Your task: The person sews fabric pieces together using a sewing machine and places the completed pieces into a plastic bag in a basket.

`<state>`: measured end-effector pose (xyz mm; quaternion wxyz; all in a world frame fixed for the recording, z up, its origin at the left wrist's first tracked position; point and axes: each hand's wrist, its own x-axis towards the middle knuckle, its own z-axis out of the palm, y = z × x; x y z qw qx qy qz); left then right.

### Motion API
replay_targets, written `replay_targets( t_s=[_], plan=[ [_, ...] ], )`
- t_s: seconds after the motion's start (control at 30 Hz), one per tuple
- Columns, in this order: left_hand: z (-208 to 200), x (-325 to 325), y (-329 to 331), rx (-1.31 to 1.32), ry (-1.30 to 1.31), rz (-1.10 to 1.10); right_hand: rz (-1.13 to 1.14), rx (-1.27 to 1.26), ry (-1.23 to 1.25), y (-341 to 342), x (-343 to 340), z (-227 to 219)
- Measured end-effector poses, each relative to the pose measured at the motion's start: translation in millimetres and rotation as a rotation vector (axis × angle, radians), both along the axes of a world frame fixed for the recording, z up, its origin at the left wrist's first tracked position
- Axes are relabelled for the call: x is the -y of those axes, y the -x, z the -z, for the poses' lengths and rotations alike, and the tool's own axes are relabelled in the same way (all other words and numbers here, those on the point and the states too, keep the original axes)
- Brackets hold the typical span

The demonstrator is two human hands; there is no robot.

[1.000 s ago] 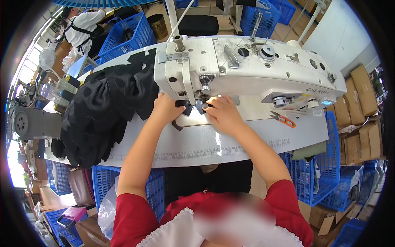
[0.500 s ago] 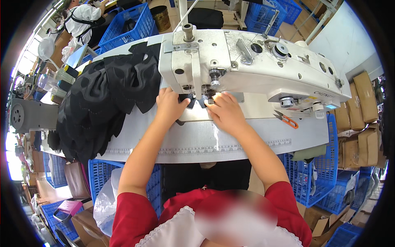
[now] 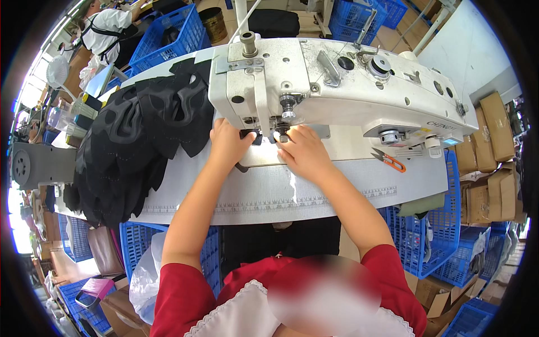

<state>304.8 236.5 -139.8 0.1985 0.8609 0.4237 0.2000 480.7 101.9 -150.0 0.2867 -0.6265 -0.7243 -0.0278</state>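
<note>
A white sewing machine [image 3: 331, 78] spans the table, its needle area between my two hands. My left hand [image 3: 229, 145] is closed on a small black fabric piece [image 3: 257, 140], thumb pointing in toward the presser foot. Some of its fingertips are hidden under the machine head. My right hand [image 3: 305, 150] is at the other side of the foot, fingers curled and thumb against the same dark fabric, most of which is covered. A pile of black, shaped fabric pieces [image 3: 120, 135] lies to the left of the machine.
Orange-handled thread snips [image 3: 389, 161] lie on the right of the table [image 3: 264, 196], above a printed ruler strip. Blue crates [image 3: 412, 241] stand below the table's right side. Cardboard boxes [image 3: 494, 132] are stacked at far right. A person [image 3: 106, 33] sits at upper left.
The whole view has shifted slightly, with the machine a little further left in it. Both hands remain at the presser foot; the fabric between them shows little change.
</note>
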Motion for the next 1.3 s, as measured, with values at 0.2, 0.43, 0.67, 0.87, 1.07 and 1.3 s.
replay_targets(
  t_s=[0.2,0.43,0.67,0.87,1.07,1.3],
  plan=[
    [5.8,1.7,3.2,-0.015,-0.025,0.039,0.001,-0.011,-0.031,5.5,1.9,-4.1],
    [9.7,0.0,0.6,0.009,-0.001,0.027,-0.002,0.015,-0.053,7.6,2.0,-0.6],
    [9.1,0.7,-0.4,-0.009,-0.003,0.02,-0.027,0.016,-0.058,6.3,3.3,1.4],
    [9.7,-5.1,-1.5,-0.033,-0.055,0.052,-0.038,-0.004,-0.028,6.2,4.7,1.3],
    [6.6,-5.4,-5.0,-0.052,-0.071,0.025,-0.025,-0.001,-0.03,9.2,4.7,-2.3],
    [13.8,-10.1,-9.2,-0.023,-0.07,0.038,0.004,-0.025,-0.039,6.3,0.2,3.9]
  ],
)
